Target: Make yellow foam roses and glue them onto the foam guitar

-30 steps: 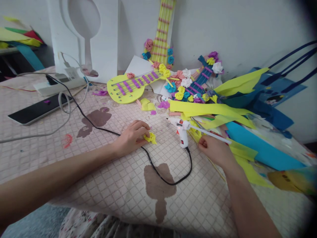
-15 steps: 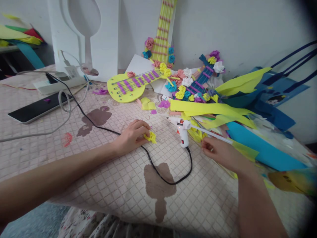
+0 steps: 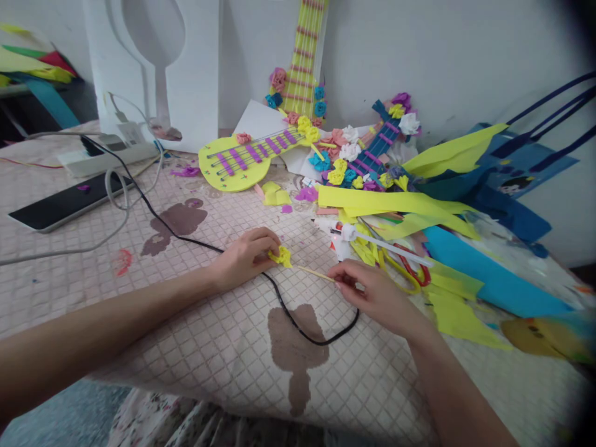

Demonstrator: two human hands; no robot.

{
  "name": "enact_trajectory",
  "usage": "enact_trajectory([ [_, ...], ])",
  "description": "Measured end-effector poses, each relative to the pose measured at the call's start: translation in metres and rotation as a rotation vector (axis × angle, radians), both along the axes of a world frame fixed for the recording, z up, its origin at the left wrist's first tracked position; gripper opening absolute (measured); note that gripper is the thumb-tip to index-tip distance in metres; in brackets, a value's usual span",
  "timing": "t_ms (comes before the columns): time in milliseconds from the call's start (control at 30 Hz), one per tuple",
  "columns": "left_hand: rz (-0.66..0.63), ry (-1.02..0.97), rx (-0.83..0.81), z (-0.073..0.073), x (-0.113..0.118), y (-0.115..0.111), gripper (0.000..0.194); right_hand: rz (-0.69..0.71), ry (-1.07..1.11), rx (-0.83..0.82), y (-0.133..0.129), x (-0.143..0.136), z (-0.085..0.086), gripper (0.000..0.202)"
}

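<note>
My left hand (image 3: 246, 254) is nearly closed, pinching a crumpled yellow paper (image 3: 282, 256) at the middle of the desk (image 3: 209, 354). My right hand (image 3: 372, 290) has curled fingers and pinches a thin stick (image 3: 313, 272); its tip points left, just beside that paper. A white glue gun (image 3: 348, 233) is just beyond. At the far right leans a blue bag (image 3: 547, 160); I can't tell what's inside.

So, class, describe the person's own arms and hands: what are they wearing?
Left hand and right hand are ungloved, with no ring visible. Left arm and right arm show no sleeve, watch or bracelet. Pale printed cloth below is probably clothing.
</note>
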State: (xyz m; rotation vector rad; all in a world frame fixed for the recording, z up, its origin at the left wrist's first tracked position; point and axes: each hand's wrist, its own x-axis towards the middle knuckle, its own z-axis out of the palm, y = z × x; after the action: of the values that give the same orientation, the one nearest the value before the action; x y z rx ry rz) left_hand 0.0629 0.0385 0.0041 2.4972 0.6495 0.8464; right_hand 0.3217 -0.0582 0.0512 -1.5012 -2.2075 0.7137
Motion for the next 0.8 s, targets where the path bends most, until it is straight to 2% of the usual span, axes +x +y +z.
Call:
enact_trajectory([
  [267,-0.025,-0.014,-0.026,0.002,-0.001,-0.002,0.006,-0.037,0.054,0.216,0.002,-0.022,-0.018,0.015],
  [533,-0.052,-0.017,-0.048,0.003,0.001,-0.006,0.008,0.009,-0.019,0.251,0.008,-0.029,-0.030,0.017],
  [800,-0.056,-0.029,-0.043,0.002,0.002,-0.007,0.010,0.060,-0.052,0.303,0.008,-0.034,-0.036,0.027],
])
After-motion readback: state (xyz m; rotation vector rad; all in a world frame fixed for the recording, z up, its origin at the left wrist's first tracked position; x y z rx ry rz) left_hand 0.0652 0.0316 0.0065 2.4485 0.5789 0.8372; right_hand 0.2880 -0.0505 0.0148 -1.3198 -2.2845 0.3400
